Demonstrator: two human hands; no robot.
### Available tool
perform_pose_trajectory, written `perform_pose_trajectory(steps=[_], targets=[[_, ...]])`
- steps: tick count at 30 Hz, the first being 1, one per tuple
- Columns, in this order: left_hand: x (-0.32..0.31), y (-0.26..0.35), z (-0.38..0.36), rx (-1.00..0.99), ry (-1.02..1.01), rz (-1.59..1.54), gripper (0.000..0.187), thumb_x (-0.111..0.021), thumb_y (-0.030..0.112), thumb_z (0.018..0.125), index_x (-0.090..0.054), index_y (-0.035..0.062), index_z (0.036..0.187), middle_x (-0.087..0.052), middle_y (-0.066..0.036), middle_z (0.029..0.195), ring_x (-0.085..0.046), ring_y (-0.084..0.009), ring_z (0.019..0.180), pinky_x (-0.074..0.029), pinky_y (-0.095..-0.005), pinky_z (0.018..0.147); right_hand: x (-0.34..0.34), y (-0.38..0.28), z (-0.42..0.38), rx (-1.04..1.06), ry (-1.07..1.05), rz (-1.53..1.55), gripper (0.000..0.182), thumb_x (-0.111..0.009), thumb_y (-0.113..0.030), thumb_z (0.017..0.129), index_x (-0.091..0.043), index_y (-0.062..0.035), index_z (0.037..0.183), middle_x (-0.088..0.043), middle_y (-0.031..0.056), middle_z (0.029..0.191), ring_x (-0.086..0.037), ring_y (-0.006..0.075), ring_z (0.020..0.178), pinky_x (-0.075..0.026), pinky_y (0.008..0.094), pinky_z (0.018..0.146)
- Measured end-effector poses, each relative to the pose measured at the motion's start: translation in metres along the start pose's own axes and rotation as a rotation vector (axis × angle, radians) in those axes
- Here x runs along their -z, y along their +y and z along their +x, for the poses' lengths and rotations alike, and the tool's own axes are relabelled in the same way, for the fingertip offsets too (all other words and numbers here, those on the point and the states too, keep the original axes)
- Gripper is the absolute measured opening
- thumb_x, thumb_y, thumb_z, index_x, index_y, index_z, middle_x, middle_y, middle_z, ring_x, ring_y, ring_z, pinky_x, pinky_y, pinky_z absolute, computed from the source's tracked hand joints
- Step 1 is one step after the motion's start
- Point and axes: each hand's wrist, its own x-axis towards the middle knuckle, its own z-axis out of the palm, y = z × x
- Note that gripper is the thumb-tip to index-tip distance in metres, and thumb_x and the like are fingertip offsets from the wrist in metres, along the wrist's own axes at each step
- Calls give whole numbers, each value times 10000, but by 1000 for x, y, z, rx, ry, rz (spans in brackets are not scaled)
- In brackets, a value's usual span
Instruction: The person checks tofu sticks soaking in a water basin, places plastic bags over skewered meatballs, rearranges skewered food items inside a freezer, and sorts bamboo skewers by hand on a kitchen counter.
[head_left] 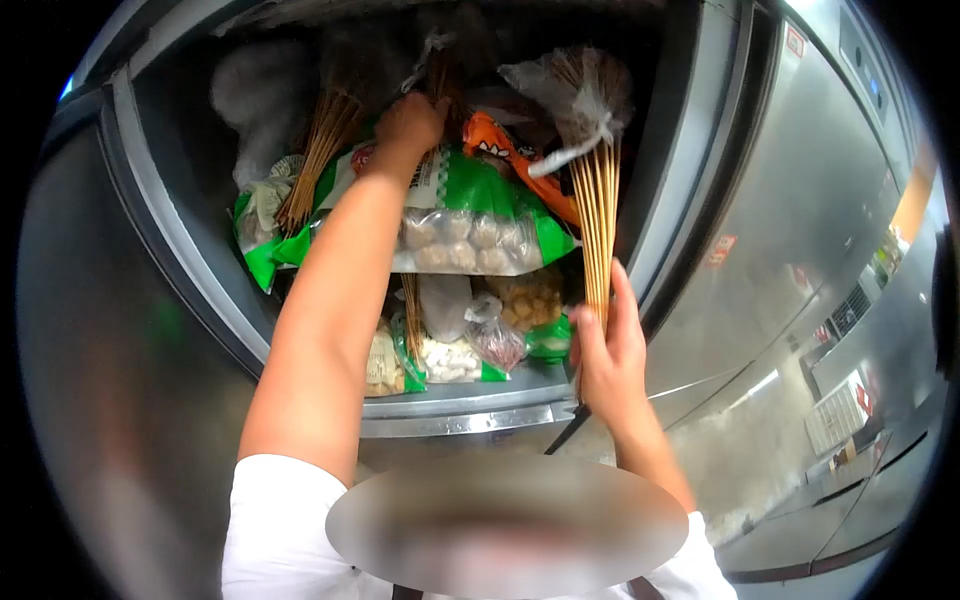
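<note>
My right hand (612,360) is wrapped round the lower ends of a bundle of thin wooden skewers (597,220), whose top is covered by a knotted clear plastic bag (580,95). Deep inside the open freezer, my left hand (410,128) is closed beside another skewer bundle (440,85); what its fingers hold is hidden. Just below that hand lies a green and clear bag of round balls (470,235). An orange bag (495,140) sits between the two hands.
More skewers (318,150) lean at the left inside the freezer. Bags of white pieces (448,358) and yellowish pieces (530,298) lie on the lower level. The metal front edge (470,422) runs below. A steel door (760,220) stands at the right.
</note>
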Motion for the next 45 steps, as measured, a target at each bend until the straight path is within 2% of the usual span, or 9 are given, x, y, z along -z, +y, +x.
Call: perform_pose_trajectory(steps=[11,13,18,20,30,32,36,41,45], targets=[[69,19,-73,-18,45,-148,906,-557,626,717,-345,-45,1290,-416,-255,1281,-444,-343,1170,-370,-401,956,-26,-18,95,24,24,-145,524,-447,-145,848,-274,55,1299,-535,317,1050,-521,429,1000,-413,428,853],[58,3,-84,-40,93,-194,828,-559,583,750,-360,-14,1288,-453,-230,1251,-480,-328,1129,-385,-393,936,-32,-17,119,77,27,-246,514,-454,-137,850,-301,-11,1324,-548,95,776,-507,133,536,-438,286,504],[23,-32,-100,-159,316,-262,454,-465,411,865,-545,-10,1014,-548,-196,1035,-516,-343,964,-417,-409,813,-51,-32,183,111,88,-420,453,-468,-120,808,-413,26,1232,-601,217,856,-598,331,770,-467,378,663],[24,-31,-101,-153,309,-267,440,-470,409,863,-553,1,1005,-555,-190,1026,-516,-342,966,-419,-408,810,-64,-25,214,92,102,-324,288,-526,-122,751,-568,84,949,-576,306,939,-555,428,929,-462,436,779],[21,-33,-103,-181,365,-250,347,-492,374,852,-583,48,927,-607,-158,913,-545,-338,913,-440,-416,760,-74,3,315,108,162,-676,273,-507,-169,804,-580,84,873,-615,229,910,-608,363,834,-490,401,699],[17,-35,-101,-184,391,-236,327,-500,367,853,-585,61,929,-602,-137,917,-554,-320,890,-437,-404,749,-81,47,383,250,-39,-1445,278,-464,-212,857,-646,-88,1027,-566,103,1151,-555,260,1031,-471,365,810],[18,-33,-103,-171,411,-220,309,-514,364,850,-586,76,935,-603,-119,922,-564,-305,880,-437,-390,743,-70,44,367,-43,121,-496,217,-484,-155,822,-607,20,860,-625,181,808,-621,269,741,-495,352,608],[13,-34,-100,-161,399,-206,308,-535,339,827,-584,54,935,-601,-140,952,-544,-318,934,-440,-401,780,-89,19,315,464,4,-1323,214,-505,-146,806,-656,6,822,-632,204,830,-623,305,806,-500,391,704],[14,-34,-101,-147,366,-228,317,-537,340,823,-583,50,942,-595,-136,983,-546,-311,937,-439,-398,785,-101,11,313,238,-96,-1077,209,-504,-114,797,-663,3,867,-621,211,934,-614,321,852,-489,414,762]])
